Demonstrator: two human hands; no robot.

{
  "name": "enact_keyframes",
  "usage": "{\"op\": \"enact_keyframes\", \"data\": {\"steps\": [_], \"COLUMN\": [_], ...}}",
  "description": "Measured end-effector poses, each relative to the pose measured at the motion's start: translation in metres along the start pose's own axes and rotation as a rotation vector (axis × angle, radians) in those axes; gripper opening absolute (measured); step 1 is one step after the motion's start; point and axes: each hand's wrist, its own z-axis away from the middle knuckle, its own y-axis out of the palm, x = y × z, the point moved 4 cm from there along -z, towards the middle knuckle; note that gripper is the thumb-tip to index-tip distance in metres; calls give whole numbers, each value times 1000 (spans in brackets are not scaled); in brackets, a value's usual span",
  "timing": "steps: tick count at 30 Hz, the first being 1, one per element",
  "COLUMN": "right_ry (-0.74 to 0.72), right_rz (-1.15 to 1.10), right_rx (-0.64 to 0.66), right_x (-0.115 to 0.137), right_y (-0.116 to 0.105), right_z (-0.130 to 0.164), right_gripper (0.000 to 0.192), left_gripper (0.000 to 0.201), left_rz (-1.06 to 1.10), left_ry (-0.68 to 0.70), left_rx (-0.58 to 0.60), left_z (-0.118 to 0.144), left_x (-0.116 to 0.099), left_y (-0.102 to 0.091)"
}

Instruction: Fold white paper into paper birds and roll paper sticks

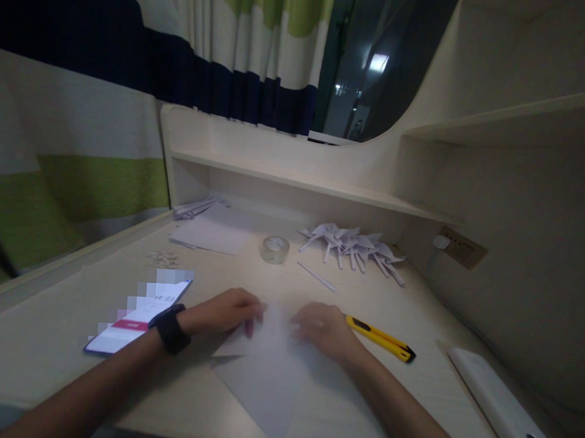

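Observation:
A white sheet of paper (pixel 268 388) with a fold across it lies on the desk in front of me, one corner pointing at the front edge. My left hand (pixel 239 308), with a dark watch on the wrist, has its fingers closed on the upper left part of the sheet. At the sheet's right side is my right hand (pixel 322 326), its fingers bent and smeared by motion, so its grip does not show. Just right of that hand lies a yellow utility knife (pixel 382 338).
Behind the hands stand a roll of clear tape (pixel 274 249), a thin white paper stick (pixel 315 276) and several paper pinwheels (pixel 353 243). Stacked paper (pixel 216 228), small pale bits (pixel 163 258) and a lit phone (pixel 137 322) lie left. A white device (pixel 503 403) sits right.

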Motion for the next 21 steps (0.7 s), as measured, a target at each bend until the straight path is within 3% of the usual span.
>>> {"op": "enact_keyframes", "data": {"steps": [3,4,8,10,16,19,21], "right_ry": [-4,-6,-6,11,108,175,202], "right_rz": [-4,-9,1,12,14,-12,6], "right_rx": [-7,-7,-6,-19,-16,-12,-4], "right_x": [1,2,0,-2,-9,-12,-13], "right_y": [-1,-1,-1,-1,0,-1,-1], "right_z": [0,0,0,0,-1,-2,-2], "right_gripper": [15,15,16,16,18,20,20], "left_gripper": [28,33,84,88,57,23,18], "left_rz": [-31,-17,120,162,239,149,52], "left_ry": [-47,-77,-186,-164,-145,-93,-50], "left_rx": [-132,-165,-177,-155,-230,-306,-400], "left_z": [-1,-2,-6,-8,-7,-5,-2], "left_x": [8,11,22,24,26,21,14], "left_y": [-8,-9,-3,0,-3,-6,-10]}}
